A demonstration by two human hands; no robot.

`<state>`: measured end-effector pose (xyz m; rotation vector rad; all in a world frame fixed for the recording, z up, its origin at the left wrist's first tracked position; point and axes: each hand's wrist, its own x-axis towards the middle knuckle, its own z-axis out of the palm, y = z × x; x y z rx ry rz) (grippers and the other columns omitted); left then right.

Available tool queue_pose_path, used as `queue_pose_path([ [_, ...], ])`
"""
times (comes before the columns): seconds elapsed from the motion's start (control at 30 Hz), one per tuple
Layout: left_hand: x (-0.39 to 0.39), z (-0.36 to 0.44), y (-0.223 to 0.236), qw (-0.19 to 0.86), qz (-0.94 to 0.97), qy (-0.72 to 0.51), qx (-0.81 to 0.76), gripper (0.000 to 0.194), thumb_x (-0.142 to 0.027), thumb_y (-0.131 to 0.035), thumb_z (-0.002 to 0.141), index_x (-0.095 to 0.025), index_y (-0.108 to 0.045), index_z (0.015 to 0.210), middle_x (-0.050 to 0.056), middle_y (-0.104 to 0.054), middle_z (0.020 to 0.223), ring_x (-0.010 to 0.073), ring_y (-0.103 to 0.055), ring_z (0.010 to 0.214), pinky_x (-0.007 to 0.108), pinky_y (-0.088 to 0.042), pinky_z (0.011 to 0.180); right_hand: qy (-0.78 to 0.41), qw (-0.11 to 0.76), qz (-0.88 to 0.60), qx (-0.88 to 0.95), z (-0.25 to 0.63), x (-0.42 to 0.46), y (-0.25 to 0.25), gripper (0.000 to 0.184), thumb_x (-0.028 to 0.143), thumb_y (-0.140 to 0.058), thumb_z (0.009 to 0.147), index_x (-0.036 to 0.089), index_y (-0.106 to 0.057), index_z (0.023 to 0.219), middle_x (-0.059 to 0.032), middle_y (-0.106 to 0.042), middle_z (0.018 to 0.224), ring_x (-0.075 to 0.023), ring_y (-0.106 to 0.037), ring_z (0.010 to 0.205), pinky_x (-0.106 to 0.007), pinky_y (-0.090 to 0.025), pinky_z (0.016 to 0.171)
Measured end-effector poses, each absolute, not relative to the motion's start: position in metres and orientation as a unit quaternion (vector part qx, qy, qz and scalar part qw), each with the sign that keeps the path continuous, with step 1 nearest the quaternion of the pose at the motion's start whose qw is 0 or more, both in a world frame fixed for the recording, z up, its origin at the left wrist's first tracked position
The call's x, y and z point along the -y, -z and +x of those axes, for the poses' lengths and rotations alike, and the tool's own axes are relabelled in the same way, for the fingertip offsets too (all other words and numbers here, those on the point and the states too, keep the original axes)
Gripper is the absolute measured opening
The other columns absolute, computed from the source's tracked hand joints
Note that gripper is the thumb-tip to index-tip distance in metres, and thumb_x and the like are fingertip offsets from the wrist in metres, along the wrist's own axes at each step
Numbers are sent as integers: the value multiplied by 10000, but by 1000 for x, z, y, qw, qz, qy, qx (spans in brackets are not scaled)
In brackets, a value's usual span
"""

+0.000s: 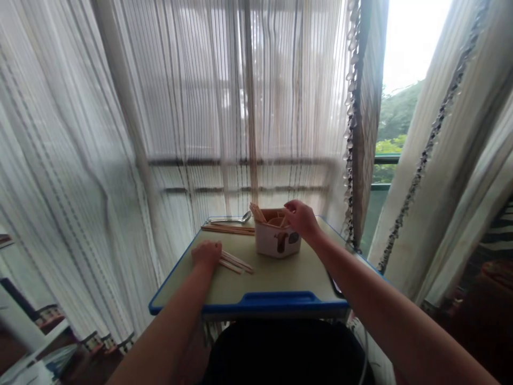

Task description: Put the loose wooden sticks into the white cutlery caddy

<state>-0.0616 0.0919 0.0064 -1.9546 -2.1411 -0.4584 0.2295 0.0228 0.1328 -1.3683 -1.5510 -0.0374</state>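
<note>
My left hand [206, 252] rests on the desk, its fingers closed around several light wooden chopsticks [237, 262] that stick out to the right. At the right rim of a white and brown box [266, 243] is my right hand [301, 218]. Its fingers are pinched on the upper end of a light chopstick [284, 221] that slants down into the box; the lower end is hidden. More chopsticks [257, 212] lean out of the box's left corner. Left of the box lie several brown chopsticks [227, 229], with a metal ladle [242, 218] behind them.
The small desk [312, 275] has a raised blue edge [278, 298]. A dark flat object [335, 284] lies at its right side, partly under my right forearm. Striped curtains [200, 107] hang close behind the desk. A cable [365, 353] runs down at the right.
</note>
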Motion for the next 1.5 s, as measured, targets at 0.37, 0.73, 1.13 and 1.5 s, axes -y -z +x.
queue_pose_path([
  [0.37,-89,-62,-8,96,-640,161,745,630,-470,-164,904,-125,-689,941,162,-648,1031,276,-600,968,389,-438,814,97,400,-483,773,160,22,-79,238,243,-433,847,189,-602,1006,-91,-615,1000,-178,-576,875,-272,-422,792],
  [0.73,-88,-65,-9,66,-623,185,757,735,-514,-56,904,-158,-699,909,149,-673,956,270,-620,917,382,-440,770,-53,258,-576,774,144,-23,2,265,183,-444,842,152,-683,952,-95,-658,976,-181,-588,917,-253,-395,832],
  [1.13,-79,-60,-13,118,-649,245,711,604,-470,-126,926,-138,-629,963,137,-635,1006,232,-572,986,354,-409,860,-62,389,-599,697,198,13,-32,262,180,-391,820,124,-630,914,-123,-625,906,-199,-573,852,-297,-425,785],
  [1.5,-84,-60,-5,156,-688,243,666,583,-471,-156,922,-132,-627,857,132,-643,907,252,-594,902,371,-433,795,-338,594,-505,528,214,22,-117,128,218,-440,804,152,-550,795,16,-542,557,-83,-481,457,-188,-390,424],
])
